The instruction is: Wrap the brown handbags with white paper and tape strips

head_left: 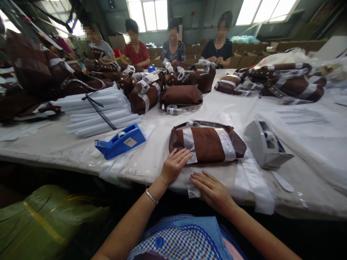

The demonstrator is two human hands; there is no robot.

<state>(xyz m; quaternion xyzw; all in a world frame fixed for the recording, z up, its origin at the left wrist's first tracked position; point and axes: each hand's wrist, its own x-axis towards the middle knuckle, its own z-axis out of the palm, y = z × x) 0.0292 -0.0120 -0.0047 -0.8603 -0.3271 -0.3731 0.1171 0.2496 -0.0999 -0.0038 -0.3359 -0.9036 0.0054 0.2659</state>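
The left hand [175, 165] lies with its fingers extended and close together, tips resting on the lower left front of a brown handbag [208, 146], over the end of a translucent wrapping band [189, 140]. It presses rather than grips. The right hand [214, 191] is flat too, its fingers slightly spread on a piece of clear film [193, 186] at the table's near edge, and it looks to have nothing clasped; its thumb is hidden.

The handbag lies lengthwise just beyond both hands, its strap along the far side and a second band [227, 144] around its right part. Good handling here, as I judge it, means light, even pressure from the flat fingers, so the band sits smooth without denting the soft panel, with the film kept uncreased.

A blue tape dispenser [120, 141] stands to the left and a grey tape dispenser [267, 148] just right of the bag. The table [157, 135] has a pale, scuffed covering. Farther out sit a tied stack of white packets [94, 108], a plain-fronted brown bag [181, 95] and heaps of wrapped bags [290, 81]. Four people [173, 50] are across the table, with cardboard boxes [246, 59] and bright windows [148, 15] behind; a green sack [46, 220] is low at left.
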